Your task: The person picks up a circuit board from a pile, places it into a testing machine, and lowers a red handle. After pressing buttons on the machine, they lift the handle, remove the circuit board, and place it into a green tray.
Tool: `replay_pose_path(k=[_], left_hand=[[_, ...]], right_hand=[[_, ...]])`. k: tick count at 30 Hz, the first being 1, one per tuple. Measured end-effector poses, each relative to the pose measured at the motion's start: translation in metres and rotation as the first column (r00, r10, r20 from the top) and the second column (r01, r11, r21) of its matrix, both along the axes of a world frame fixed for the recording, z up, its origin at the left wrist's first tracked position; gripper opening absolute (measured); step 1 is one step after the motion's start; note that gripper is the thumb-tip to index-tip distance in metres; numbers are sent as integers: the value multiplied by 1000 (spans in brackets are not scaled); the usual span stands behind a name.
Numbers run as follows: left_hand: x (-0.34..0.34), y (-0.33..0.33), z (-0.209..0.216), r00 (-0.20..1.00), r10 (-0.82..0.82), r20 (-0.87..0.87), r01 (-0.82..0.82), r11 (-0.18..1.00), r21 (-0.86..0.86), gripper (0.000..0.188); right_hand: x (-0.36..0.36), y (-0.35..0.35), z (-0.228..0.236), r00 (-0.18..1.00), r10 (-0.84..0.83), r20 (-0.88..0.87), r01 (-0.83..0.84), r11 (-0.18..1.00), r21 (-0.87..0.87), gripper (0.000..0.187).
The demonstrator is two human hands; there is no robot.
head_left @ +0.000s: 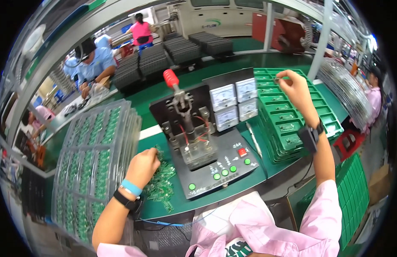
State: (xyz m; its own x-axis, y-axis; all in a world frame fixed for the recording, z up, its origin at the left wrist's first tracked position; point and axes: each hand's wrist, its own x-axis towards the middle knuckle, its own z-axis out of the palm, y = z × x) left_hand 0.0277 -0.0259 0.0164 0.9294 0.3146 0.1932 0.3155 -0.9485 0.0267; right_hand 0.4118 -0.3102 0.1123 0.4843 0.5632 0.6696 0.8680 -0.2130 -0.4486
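My left hand (142, 165) is closed at the upper edge of a loose pile of small green circuit boards (160, 182). Its fingertips pinch a small green circuit board (157, 148), partly hidden by the fingers. Over the top green compartment tray (307, 103) on the right, my right hand (295, 89) is raised in a pinch. A small circuit board (276, 79) shows at its fingertips, low in detail. Between my hands stands a black test fixture (207, 180) with a red-handled toggle clamp (171, 78), a clear pressing block (198, 152) and green buttons.
Stacked clear blister trays (89, 165) full of boards stand at left. Four-dial meter panel (234, 103) rises behind the fixture; a white pen-like tool (254, 139) lies beside it. More green trays (350, 197) are at lower right. Black racks (151, 62) and co-workers are beyond.
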Motion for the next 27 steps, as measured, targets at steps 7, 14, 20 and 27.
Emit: replay_pose_path(k=[7,14,20,27], left_hand=[[1,-40,38,689,-562,457,515,824,236,26],[22,-78,9,677,-686,269,633,728,264,29],[33,-77,-13,849,-461,258,467,883,43,39],[36,-85,-22,828,-465,315,500,865,-38,43]], right_hand=[[139,-45,-73,921,-381,85,390,892,-228,38],[175,-27,-91,951,-304,-46,244,836,-492,71],[148,-3,-86,867,-498,-5,356,628,-692,75],[147,7,-84,830,-542,130,458,531,-713,71]])
